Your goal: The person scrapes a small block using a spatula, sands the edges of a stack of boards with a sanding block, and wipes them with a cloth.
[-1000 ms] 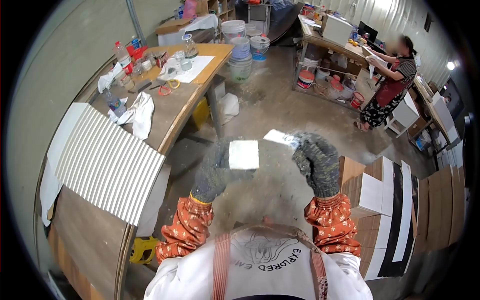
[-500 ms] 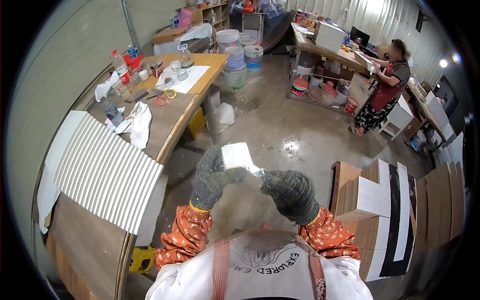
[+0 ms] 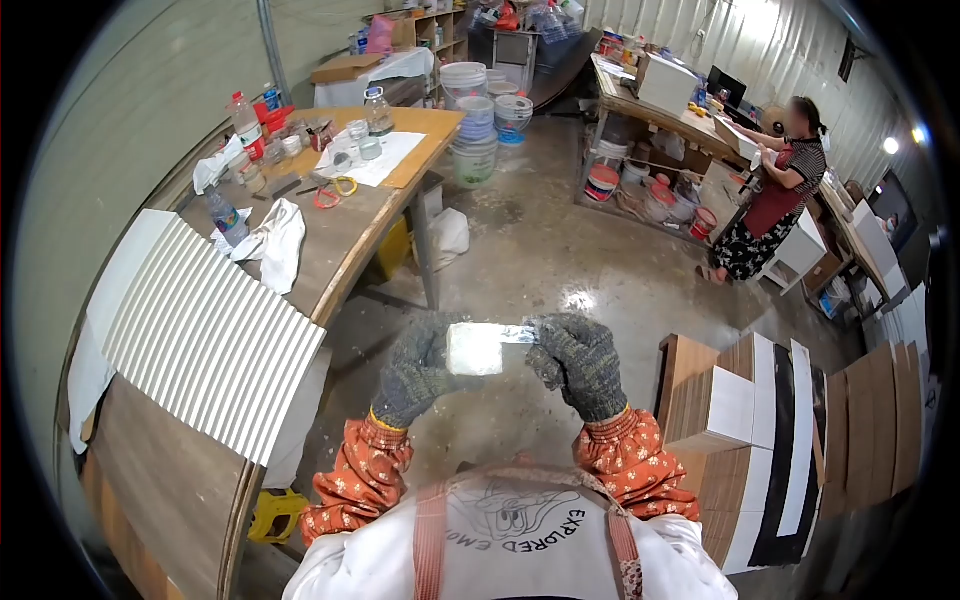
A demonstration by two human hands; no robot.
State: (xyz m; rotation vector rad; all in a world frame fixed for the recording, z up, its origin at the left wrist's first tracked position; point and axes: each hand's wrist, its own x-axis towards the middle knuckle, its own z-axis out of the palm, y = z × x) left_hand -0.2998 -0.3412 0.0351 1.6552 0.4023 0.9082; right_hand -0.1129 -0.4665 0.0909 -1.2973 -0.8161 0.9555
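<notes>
Between my two gloved hands is a small white square slab (image 3: 474, 350), held up in front of my chest. My left hand (image 3: 412, 368), in a dark grey knitted glove, is closed on the slab's left side. From its upper right corner a narrow silvery strip (image 3: 517, 335), like a scraper blade, runs across to my right hand (image 3: 577, 365). My right hand wears the same kind of glove and its fingers are closed round the strip's outer end. Whether a handle sits inside that grip is hidden.
White ridged strips (image 3: 205, 325) lie side by side on the workbench (image 3: 150, 440) at left. Behind them a table (image 3: 415, 150) carries bottles, jars and scissors. Stacked boards (image 3: 735, 420) stand at right. Buckets (image 3: 475, 150) and a person (image 3: 785, 190) are farther back.
The white slab has turned level and dropped slightly. My right hand has moved up a little, and more of the silvery strip shows between it and the slab.
</notes>
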